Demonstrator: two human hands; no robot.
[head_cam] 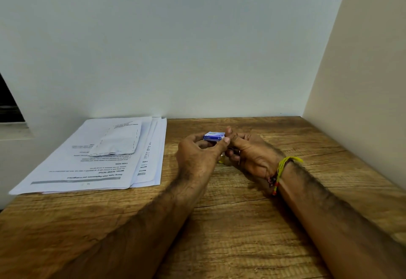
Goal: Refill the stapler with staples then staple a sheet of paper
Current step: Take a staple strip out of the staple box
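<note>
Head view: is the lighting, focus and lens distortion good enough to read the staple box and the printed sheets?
Head view: soft, even light with no glare; the arms cast mild shadows on the wooden table. Wide-angle bowing tilts the wall edges. The small blue staple box, held between left hand and right hand, is too small to read; the paper stack shows headings upside down, fine print blurred.

Worn on the head, looking forward and down across a brown wood-grain table (241, 224) toward a pale plain wall (175, 48); close above both forearms.
</note>
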